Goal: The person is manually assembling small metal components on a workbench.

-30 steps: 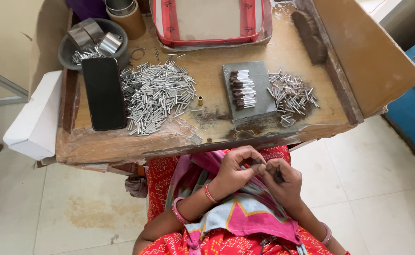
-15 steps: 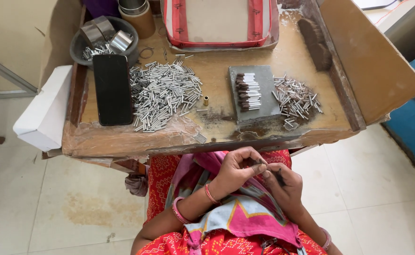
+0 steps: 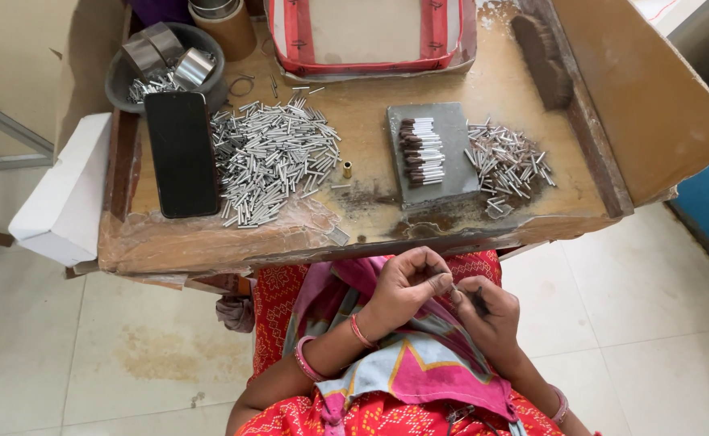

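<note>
Two hands meet over our lap, just below the near edge of the wooden table (image 3: pixel 354 234). Our left hand (image 3: pixel 407 287) is curled, thumb and forefinger pinched narrowly on a small thin tube (image 3: pixel 453 288) whose tip barely shows between the knuckles. Our right hand (image 3: pixel 487 311) is closed around a dark slim stick (image 3: pixel 478 302) and sits touching the left; whether the stick has entered the tube we cannot tell, the fingers hide the joint. The tube thus lies at the very fingertips of the left, pointing toward the right. In our judgement the work goes best with both wrists steadied against the lap, the tube held near its end so it does not bend or slip, and the stick fed straight along its axis. On the table, well apart from the hands: a large pile of silver tubes (image 3: pixel 273 161) beside a black phone (image 3: pixel 181 153), a grey slab (image 3: pixel 432 153) carrying a row of dark-tipped pieces, a smaller scatter of tubes (image 3: pixel 508 161) to its right, and a dark bowl (image 3: pixel 165 69) at the far left corner.
</note>
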